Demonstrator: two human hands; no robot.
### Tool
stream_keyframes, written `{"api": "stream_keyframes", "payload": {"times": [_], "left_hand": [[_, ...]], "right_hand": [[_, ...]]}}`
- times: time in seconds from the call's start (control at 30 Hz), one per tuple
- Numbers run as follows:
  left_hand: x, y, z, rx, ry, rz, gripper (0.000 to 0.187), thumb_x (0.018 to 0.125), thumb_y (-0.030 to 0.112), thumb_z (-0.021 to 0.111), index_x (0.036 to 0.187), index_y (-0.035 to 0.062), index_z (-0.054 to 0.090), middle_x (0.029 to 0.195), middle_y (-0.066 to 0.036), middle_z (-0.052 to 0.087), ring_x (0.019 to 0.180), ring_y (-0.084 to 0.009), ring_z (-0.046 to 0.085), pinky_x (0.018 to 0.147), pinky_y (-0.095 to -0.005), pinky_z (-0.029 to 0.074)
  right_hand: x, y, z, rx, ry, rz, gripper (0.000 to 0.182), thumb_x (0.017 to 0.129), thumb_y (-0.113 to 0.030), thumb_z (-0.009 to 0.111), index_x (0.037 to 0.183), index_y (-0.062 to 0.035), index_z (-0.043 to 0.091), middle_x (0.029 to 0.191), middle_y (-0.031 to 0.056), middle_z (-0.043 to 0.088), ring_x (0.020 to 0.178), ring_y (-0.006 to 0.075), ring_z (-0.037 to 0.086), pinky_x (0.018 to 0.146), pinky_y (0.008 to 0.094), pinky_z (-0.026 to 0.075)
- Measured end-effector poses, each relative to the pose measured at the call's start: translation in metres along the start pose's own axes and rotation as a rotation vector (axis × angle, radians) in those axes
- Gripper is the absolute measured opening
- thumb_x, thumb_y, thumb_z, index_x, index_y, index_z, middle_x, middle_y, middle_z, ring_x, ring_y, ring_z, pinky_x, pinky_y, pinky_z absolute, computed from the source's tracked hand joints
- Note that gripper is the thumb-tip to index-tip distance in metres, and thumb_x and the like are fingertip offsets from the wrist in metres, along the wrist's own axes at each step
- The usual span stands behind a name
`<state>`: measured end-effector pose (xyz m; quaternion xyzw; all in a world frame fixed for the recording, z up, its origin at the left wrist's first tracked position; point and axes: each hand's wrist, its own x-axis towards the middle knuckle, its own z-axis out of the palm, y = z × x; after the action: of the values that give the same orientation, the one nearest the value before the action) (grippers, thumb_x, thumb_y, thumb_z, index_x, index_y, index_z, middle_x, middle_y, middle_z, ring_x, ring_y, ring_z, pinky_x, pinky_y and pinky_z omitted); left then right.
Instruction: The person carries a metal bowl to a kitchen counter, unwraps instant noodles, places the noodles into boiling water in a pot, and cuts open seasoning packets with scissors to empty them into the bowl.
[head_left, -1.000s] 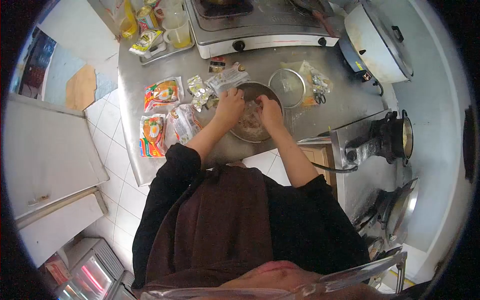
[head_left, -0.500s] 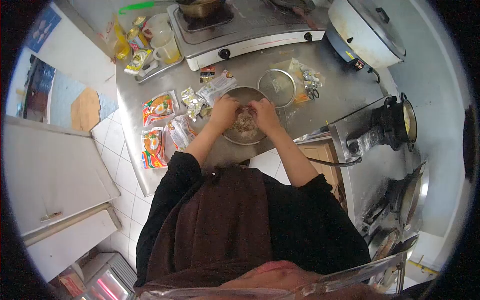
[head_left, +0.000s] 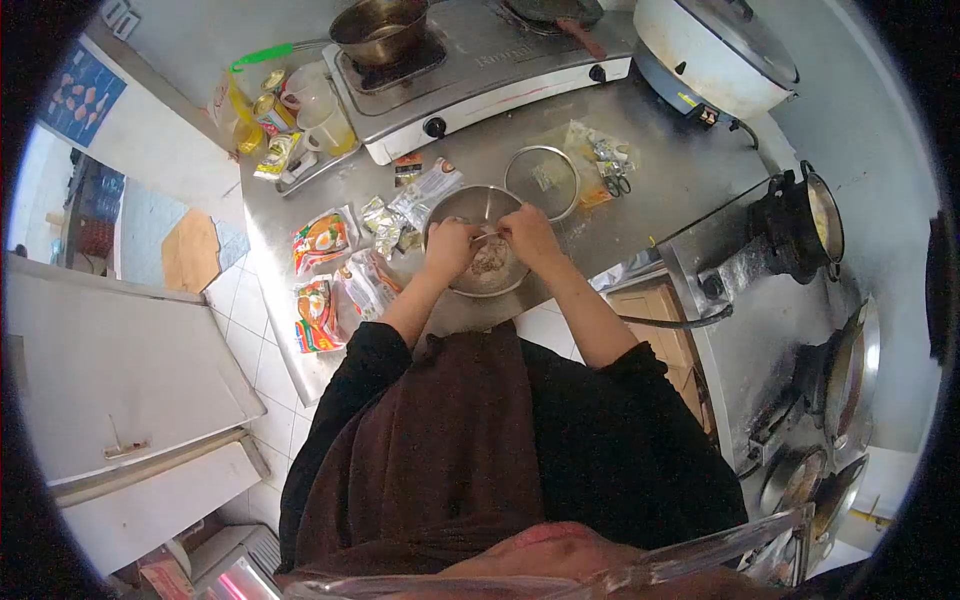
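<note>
My left hand [head_left: 452, 246] and my right hand [head_left: 527, 237] are raised over a round metal bowl [head_left: 465, 203], fingers closed in a pinch. Between the fingertips is a small pale thing, too small to name. Inside the bowl lies a pale, crumbly mixture [head_left: 490, 268], partly hidden by the hands. A round wire strainer [head_left: 560, 167] lies beyond my right hand. Left of the bowl are an opened foil packet [head_left: 383, 224] and a white printed wrapper [head_left: 425, 192].
Noodle packets [head_left: 325, 240] lie at the table's left. Behind stands a gas stove [head_left: 480, 85] with a pot [head_left: 375, 32]. Scissors [head_left: 618, 186] and torn wrappers are at the right, near a white electric cooker [head_left: 705, 60]. A tray holds measuring jugs [head_left: 325, 125] and cans.
The view has tilted, showing more of the stove and pot. Both hands stay over the bowl; a pale thing now shows between the fingertips, and more of the bowl's far inside is visible.
</note>
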<state>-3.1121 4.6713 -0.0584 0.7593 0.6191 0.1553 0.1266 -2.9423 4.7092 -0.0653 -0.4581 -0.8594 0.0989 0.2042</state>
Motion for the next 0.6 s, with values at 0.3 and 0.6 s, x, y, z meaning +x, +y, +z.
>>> {"api": "stream_keyframes", "payload": {"times": [0.3, 0.6], "left_hand": [[-0.008, 0.016, -0.001, 0.057, 0.022, -0.006, 0.017, 0.069, 0.03, 0.063, 0.076, 0.0143, 0.067, 0.074, -0.009, 0.062, 0.081, -0.0249, 0.058, 0.07, -0.04, 0.038], [-0.006, 0.01, 0.003, -0.076, -0.065, -0.061, 0.011, 0.071, 0.019, 0.059, 0.074, 0.0105, 0.065, 0.066, -0.014, 0.06, 0.067, -0.0314, 0.059, 0.067, -0.0406, 0.043]], "right_hand": [[-0.004, 0.001, 0.001, -0.052, -0.085, -0.079, 0.006, 0.065, -0.012, 0.062, 0.066, -0.0061, 0.063, 0.066, 0.0137, 0.057, 0.073, 0.0313, 0.053, 0.067, 0.0406, 0.042], [-0.011, -0.001, -0.006, 0.028, -0.128, -0.034, 0.011, 0.07, -0.012, 0.055, 0.073, -0.0055, 0.063, 0.072, 0.0156, 0.059, 0.076, 0.033, 0.054, 0.07, 0.0428, 0.042]]}}
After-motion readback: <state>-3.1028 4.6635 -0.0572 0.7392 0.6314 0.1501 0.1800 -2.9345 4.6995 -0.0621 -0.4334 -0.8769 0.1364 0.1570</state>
